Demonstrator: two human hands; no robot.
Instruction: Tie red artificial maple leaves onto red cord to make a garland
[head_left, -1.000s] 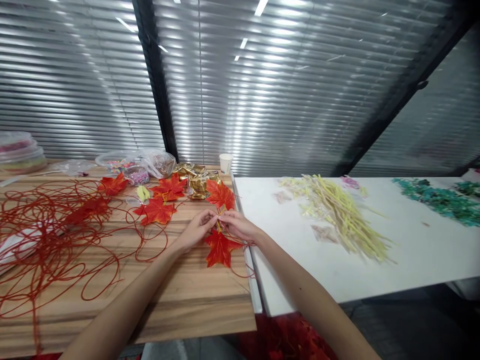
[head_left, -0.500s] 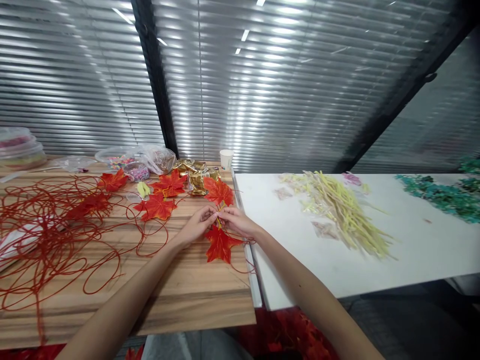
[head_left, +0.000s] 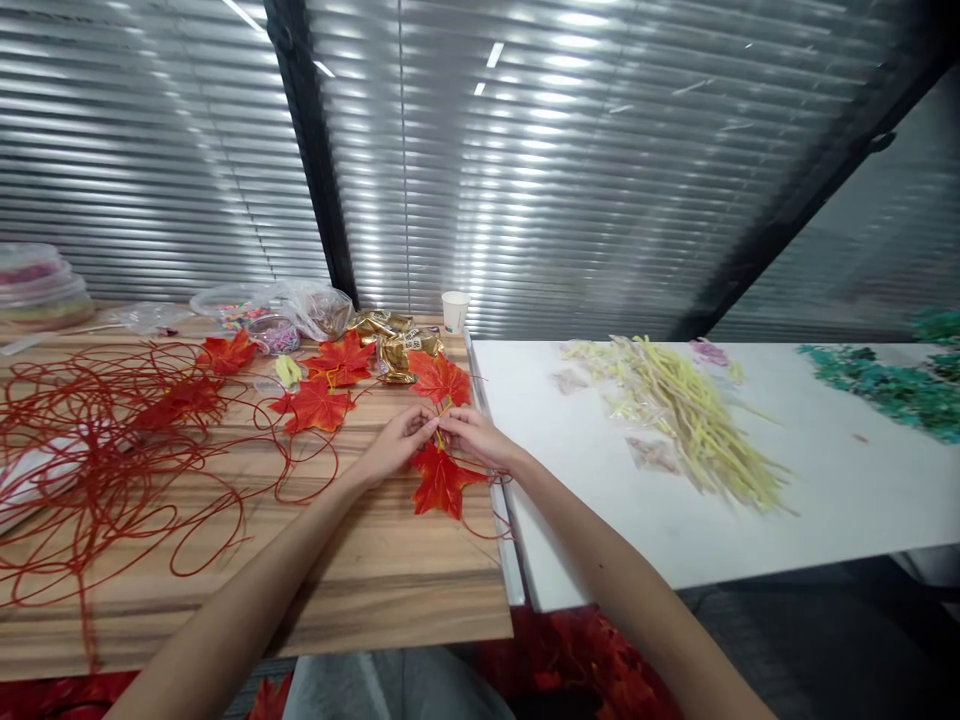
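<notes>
My left hand (head_left: pixel 396 442) and my right hand (head_left: pixel 477 438) meet over the right end of the wooden table, thumbs and fingers pinched together. Between their fingertips are the thin yellow stems of two red artificial maple leaves. One maple leaf (head_left: pixel 439 379) spreads just beyond my fingers. The other maple leaf (head_left: pixel 444 484) lies on the near side, below them. A thin red cord (head_left: pixel 491 534) runs out beside the near leaf toward the table's edge. My fingers hide the exact spot where stems and cord come together.
Tangled red cord (head_left: pixel 112 480) covers the left of the wooden table (head_left: pixel 390 590). More maple leaves (head_left: pixel 313 404), gold packets (head_left: pixel 405 352) and a paper cup (head_left: pixel 454 312) lie behind. On the white table (head_left: pixel 600 540) are yellow strips (head_left: pixel 694 420) and green foliage (head_left: pixel 877 385).
The view has shifted very slightly. Both hands stay pinched together at the stems, with only small finger movement.
</notes>
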